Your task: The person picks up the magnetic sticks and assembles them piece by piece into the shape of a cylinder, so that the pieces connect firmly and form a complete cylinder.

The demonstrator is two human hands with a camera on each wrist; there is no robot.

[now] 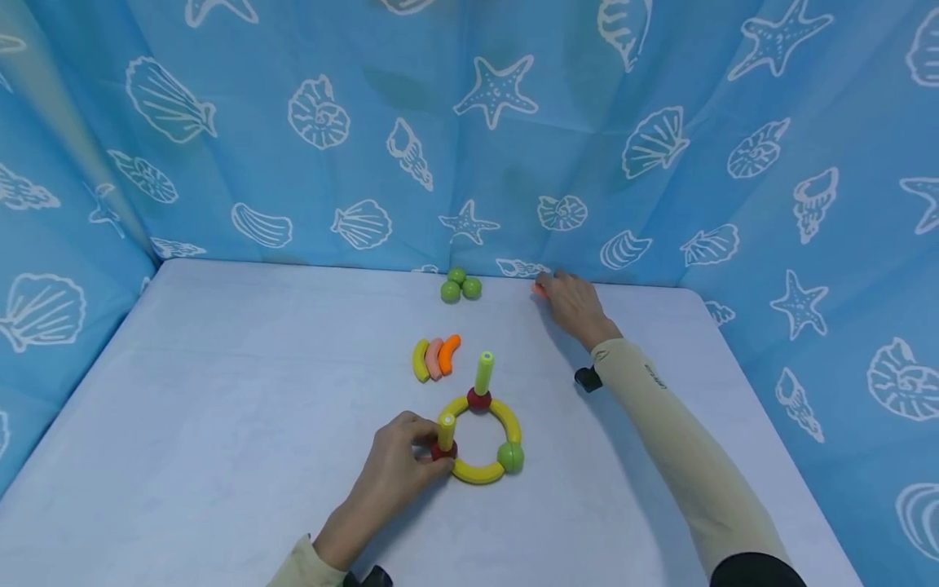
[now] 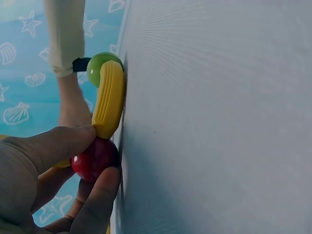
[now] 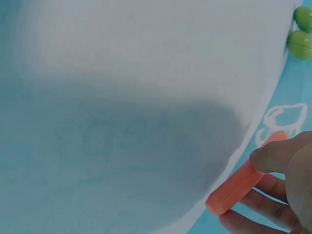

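A ring of curved yellow pieces joined by balls lies on the white table. Its joints are a green ball and two dark red balls; an upright yellow-green rod rises from the far red one, and a yellow rod from the near one. My left hand grips that near red ball between thumb and fingers. By the back edge, my right hand pinches a salmon-orange stick with grooved sides; in the head view most of the stick is covered by the fingers.
Three loose green balls sit together near the table's back edge. Between them and the ring lie three curved pieces: yellow, pink and orange. A blue shell-print curtain hangs behind the white table.
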